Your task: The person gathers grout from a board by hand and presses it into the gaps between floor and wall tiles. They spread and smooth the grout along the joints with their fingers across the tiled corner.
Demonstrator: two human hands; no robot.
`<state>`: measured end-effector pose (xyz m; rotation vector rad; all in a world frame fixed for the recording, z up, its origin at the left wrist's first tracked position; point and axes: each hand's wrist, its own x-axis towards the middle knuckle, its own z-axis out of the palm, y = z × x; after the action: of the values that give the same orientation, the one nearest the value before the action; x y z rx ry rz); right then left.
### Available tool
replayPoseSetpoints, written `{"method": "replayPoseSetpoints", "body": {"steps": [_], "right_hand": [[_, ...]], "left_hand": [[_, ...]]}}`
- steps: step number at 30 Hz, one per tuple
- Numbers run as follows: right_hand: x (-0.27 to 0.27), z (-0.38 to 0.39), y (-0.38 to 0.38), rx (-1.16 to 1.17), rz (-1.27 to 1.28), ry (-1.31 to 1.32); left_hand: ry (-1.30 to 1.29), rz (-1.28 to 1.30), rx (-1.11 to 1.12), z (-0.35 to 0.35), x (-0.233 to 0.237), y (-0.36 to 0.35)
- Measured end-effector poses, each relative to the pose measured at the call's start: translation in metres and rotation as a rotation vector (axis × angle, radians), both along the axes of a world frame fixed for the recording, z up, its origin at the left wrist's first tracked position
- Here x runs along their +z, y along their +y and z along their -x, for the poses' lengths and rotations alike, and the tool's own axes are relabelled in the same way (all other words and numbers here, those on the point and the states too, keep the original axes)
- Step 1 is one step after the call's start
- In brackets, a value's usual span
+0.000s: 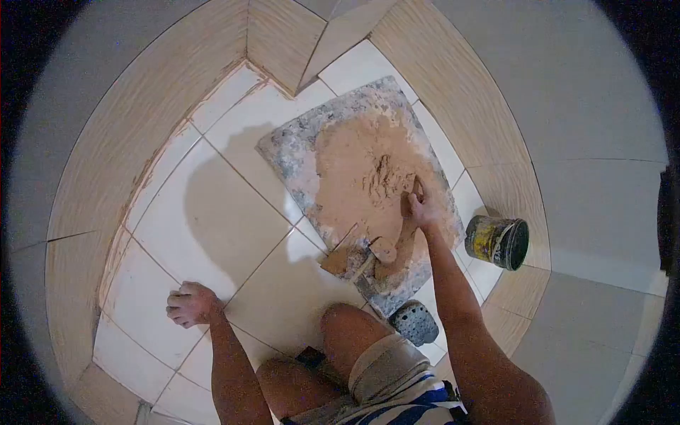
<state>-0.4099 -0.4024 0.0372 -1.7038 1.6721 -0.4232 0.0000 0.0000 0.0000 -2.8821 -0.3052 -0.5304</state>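
My right hand [423, 210] is closed at the right part of a board [294, 145] covered with pinkish-brown powder or mix [354, 163]; what its fingers grip is too small to make out. My left hand [193, 304], its fingers curled, rests on the white floor tiles at the left, and anything inside it is hidden. Near the board's lower edge, in front of my knees, lies a trowel [365, 268] with some mix around it.
A dirty bucket [497, 242] lies tilted right of the board. A grey perforated container [414, 323] is by the board's lower corner. Wood-look tiles [159, 106] line the walls, with brownish smears along the left joint.
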Motion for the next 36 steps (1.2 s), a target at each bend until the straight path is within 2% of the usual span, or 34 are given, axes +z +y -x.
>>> {"method": "replayPoseSetpoints", "body": {"steps": [2,3,5,6,8,9,11,14,17,21,23,24,26,30,32,33,35,36], "right_hand": [[0.0,-0.01,0.001,0.099,-0.067,0.204],[0.008,0.008,-0.01,0.092,-0.062,0.231],[0.005,0.005,-0.005,0.213,0.199,0.26],[0.01,-0.005,-0.002,0.208,0.201,0.251],[0.032,-0.023,0.005,0.134,0.04,0.031],[0.034,-0.023,0.003,0.133,0.041,0.024],[0.041,-0.022,-0.002,0.179,0.004,0.329],[0.03,-0.012,-0.013,0.207,-0.09,0.294],[0.056,-0.03,-0.001,0.239,-0.101,0.349],[0.042,-0.029,0.003,0.189,-0.213,0.336],[0.026,-0.016,0.004,0.382,0.134,0.337],[0.031,-0.019,0.005,0.379,0.131,0.337],[0.042,-0.026,0.008,0.287,-0.026,0.352],[0.029,-0.015,0.016,0.19,-0.01,0.238],[0.028,-0.01,0.019,0.054,0.021,-0.042],[0.033,-0.01,0.018,0.056,0.017,-0.042],[0.053,-0.018,0.007,-0.111,0.144,-0.085],[0.054,-0.026,-0.005,-0.063,0.249,0.03]], "left_hand": [[-0.037,0.029,0.0,-0.008,0.003,0.006],[-0.01,0.036,-0.005,0.01,-0.005,-0.005],[-0.04,0.031,-0.028,0.009,-0.004,0.0],[-0.049,0.033,-0.032,0.006,-0.005,0.0],[-0.062,0.006,-0.043,0.005,-0.005,0.0],[-0.069,0.006,-0.045,0.005,-0.004,-0.002],[-0.044,0.034,-0.015,0.007,0.0,-0.005],[-0.048,0.049,-0.03,0.008,0.002,-0.004],[-0.005,0.044,-0.015,0.006,-0.007,0.002],[0.011,0.104,0.019,0.006,0.0,-0.004],[0.005,0.146,0.013,0.007,-0.003,-0.002],[0.007,0.144,0.01,0.008,0.001,-0.004],[0.048,0.162,0.021,0.01,0.01,-0.01],[0.043,0.139,0.004,0.006,-0.001,-0.003],[0.064,0.125,0.042,0.005,-0.005,0.0],[0.064,0.122,0.044,0.005,-0.003,0.0],[0.026,0.136,0.013,0.008,0.002,-0.005],[0.026,0.133,0.015,0.007,0.001,-0.005]]}}
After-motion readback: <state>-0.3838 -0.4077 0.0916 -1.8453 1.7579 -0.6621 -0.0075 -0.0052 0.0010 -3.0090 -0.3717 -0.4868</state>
